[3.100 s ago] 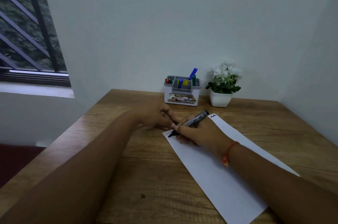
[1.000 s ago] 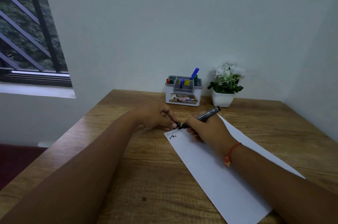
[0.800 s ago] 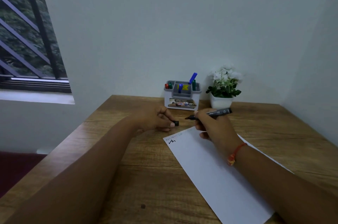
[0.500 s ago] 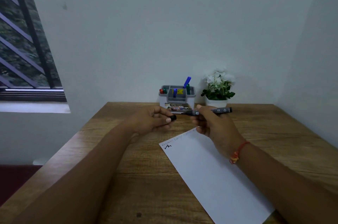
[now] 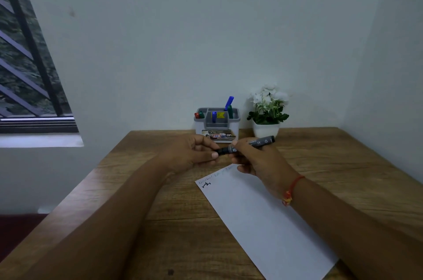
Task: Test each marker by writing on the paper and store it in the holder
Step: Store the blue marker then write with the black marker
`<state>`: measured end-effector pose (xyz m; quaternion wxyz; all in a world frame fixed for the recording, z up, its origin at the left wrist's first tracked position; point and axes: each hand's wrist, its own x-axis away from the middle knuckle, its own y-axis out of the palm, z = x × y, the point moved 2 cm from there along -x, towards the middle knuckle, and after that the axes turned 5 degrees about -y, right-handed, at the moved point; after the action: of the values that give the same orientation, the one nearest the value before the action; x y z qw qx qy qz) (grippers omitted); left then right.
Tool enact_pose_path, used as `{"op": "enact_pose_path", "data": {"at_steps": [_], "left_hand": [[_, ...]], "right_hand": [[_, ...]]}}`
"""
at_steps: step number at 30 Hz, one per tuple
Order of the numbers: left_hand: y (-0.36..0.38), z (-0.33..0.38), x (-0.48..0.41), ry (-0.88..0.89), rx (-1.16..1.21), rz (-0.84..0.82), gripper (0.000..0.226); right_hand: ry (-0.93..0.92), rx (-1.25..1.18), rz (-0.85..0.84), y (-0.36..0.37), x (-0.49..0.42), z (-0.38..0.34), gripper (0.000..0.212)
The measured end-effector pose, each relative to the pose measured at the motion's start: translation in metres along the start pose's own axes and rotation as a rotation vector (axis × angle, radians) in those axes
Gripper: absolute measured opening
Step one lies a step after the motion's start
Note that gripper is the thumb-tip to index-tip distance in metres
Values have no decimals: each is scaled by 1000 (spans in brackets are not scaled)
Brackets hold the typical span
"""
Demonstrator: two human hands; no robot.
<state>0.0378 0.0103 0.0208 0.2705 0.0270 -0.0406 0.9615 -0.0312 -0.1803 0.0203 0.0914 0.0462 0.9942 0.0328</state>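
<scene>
My right hand holds a black marker level above the desk, its barrel pointing right. My left hand pinches the marker's black cap, which meets the marker's tip end. Below the hands lies a white paper with a small black scribble at its far left corner. A grey and white holder stands against the back wall with red, green and blue markers upright in its compartments.
A white pot of white flowers stands just right of the holder. The wooden desk fills a corner, with walls behind and to the right. A barred window is at the left.
The right hand finished a scribble, lifted the marker off the paper and turned it level. Both hands rose and came together, so the cap in the left hand now meets the marker's tip.
</scene>
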Motion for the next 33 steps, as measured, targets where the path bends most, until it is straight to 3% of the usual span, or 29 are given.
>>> {"op": "enact_pose_path", "data": {"at_steps": [12,17,21,25,29,31,33], "left_hand": [[14,4,0,86,99,44,22],[17,9,1,93,104,35,30],[19,7,0,98,112,83,27],[22,5,0,112,114,136,21],[18,13,3,201,149,270,28],[15,19,6,289,238,351,24],[12,26,10,383,261,453,20]], "right_hand": [[-115,-29,-70,-9,-4,-6,16],[-187,19,-128,-13,-7,-8,15],[-115,-57,-128,-15,-11,-3,17],[76,-230,-92,-15,-14,4,30],[101,-395,-5,-21,-21,2,54],[69,-302,114,-29,-26,0,48],[-14,-47,220,-38,-27,1,45]]}}
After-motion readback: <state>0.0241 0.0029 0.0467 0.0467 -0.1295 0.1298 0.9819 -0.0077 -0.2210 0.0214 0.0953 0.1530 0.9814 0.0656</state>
